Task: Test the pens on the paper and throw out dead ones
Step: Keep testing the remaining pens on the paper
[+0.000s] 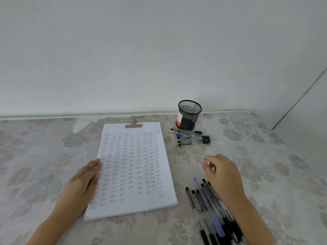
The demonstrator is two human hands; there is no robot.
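a flowered cloth covers the surface (pixel 265 156) by a white wall. the paper (pixel 134 174), full of small test marks, lies in the middle. the left hand (pixel 85 179) rests flat on its left edge, fingers straight. the right hand (pixel 223 172) hovers right of the paper. it is blurred, but its fingers (pixel 206 161) look loosely bent and hold nothing i can see. the near pens (pixel 207 197) lie just below that hand, partly under the wrist, pointing far-left to near-right. the far pens (pixel 192 137) lie by the mesh cup (pixel 188 114), pointing left to right. the right hand is closer to both bunches.
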